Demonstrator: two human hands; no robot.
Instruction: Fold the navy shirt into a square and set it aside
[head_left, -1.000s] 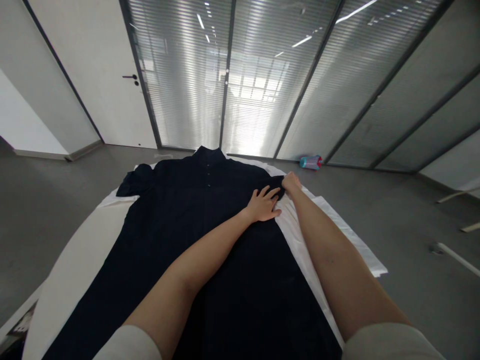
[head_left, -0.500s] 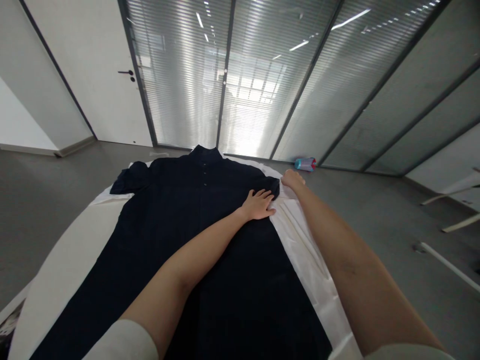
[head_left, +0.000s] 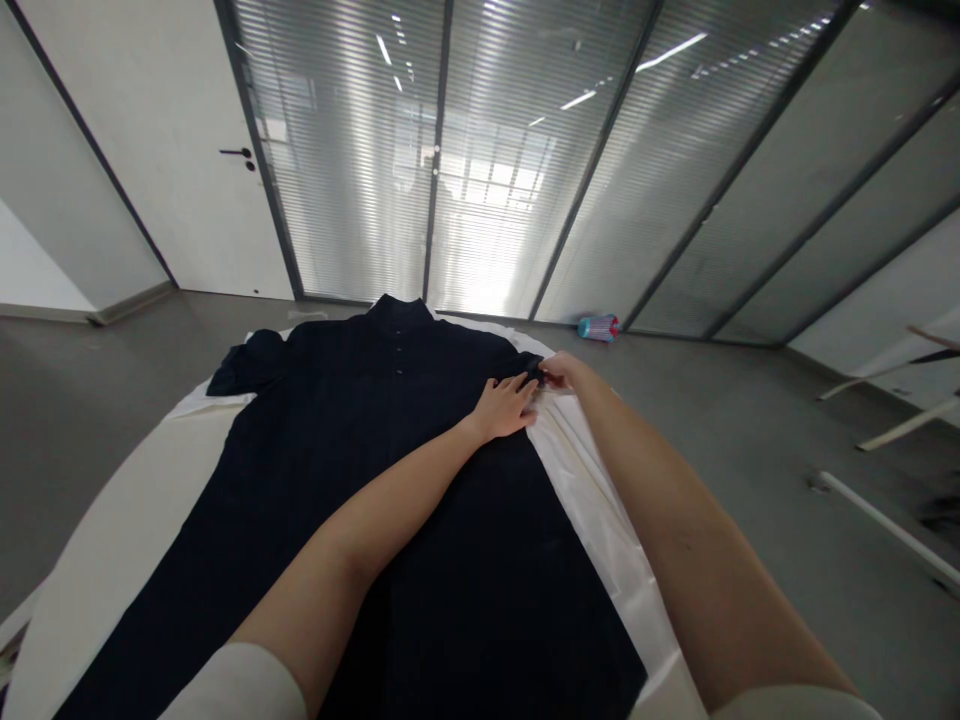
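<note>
One grip, the left hand (head_left: 504, 408), lay spread-fingered on the navy short-sleeved shirt (head_left: 352, 420), its body already flat towards the far edge of the counter (head_left: 150, 510), while the right hand (head_left: 567, 370) apparently pinched a not-yet-flat sleeve (head_left: 529, 361) near the right edge.

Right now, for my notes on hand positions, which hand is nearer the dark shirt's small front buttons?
Left. The left hand rests on the dark shirt, to the right of the buttons; the right hand is farther right, at the end of the sleeve.
</note>
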